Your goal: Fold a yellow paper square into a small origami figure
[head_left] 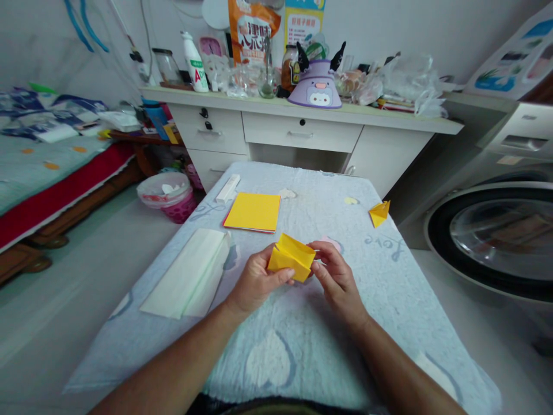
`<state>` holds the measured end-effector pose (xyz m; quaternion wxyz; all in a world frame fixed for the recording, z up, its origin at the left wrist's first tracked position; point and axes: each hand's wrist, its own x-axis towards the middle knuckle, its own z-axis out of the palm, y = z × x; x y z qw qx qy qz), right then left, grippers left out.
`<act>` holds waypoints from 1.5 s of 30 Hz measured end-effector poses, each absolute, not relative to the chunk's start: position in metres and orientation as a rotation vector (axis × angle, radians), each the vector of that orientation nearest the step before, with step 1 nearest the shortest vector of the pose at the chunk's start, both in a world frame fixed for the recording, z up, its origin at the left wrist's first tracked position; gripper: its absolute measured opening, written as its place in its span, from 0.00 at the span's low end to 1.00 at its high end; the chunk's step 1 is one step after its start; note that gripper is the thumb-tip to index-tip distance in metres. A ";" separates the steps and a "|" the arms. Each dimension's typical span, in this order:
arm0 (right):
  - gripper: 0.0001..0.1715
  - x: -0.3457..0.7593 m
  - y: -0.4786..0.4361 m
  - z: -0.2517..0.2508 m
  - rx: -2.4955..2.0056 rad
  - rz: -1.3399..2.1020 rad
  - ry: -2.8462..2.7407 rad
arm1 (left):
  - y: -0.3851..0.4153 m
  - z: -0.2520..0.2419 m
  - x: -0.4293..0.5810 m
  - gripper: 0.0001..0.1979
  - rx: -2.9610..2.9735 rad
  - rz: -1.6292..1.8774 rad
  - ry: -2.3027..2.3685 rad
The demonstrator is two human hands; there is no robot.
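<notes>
A folded piece of yellow origami paper [290, 257] is held above the cloth-covered table, its layers standing slightly apart at the top. My left hand [260, 273] is closed on its left side, with the thumb lying across the front. My right hand [336, 275] pinches its right edge between thumb and fingers. Beyond my left hand lies a square stack of coloured paper [254, 211], yellow on top. Near the table's right edge sits another small folded yellow paper piece [379, 214].
On the table [332, 340], a pale paper packet [188, 274] lies at the left, with a narrow white box [228, 188] behind it. A white desk [302, 129] stands beyond. A pink bin [168, 196] is on the floor left, a washing machine [496, 230] at right.
</notes>
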<state>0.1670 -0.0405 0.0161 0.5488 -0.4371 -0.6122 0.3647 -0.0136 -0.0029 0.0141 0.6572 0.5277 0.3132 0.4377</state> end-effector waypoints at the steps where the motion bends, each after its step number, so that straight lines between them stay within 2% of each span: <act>1: 0.16 0.168 -0.040 0.015 -1.013 0.916 -1.404 | -0.003 0.014 -0.013 0.18 1.165 0.959 0.695; 5: 0.19 0.174 -0.036 0.012 -0.959 1.040 -1.360 | -0.001 0.012 -0.013 0.19 1.116 0.893 0.693; 11: 0.13 0.183 -0.032 0.012 -0.980 0.971 -1.515 | 0.000 0.012 -0.014 0.18 1.065 0.836 0.664; 18: 0.14 0.186 -0.033 0.015 -0.973 1.018 -1.503 | 0.001 0.013 -0.016 0.17 1.046 0.811 0.630; 34: 0.05 0.181 -0.035 0.020 -0.939 1.121 -1.459 | 0.001 0.013 -0.016 0.17 1.151 0.754 0.670; 39: 0.08 0.188 -0.033 0.015 -0.882 1.236 -1.478 | 0.002 0.011 -0.018 0.16 1.119 0.745 0.646; 45: 0.08 0.195 -0.031 0.016 -0.831 1.346 -1.471 | 0.002 0.008 -0.019 0.18 1.087 0.691 0.596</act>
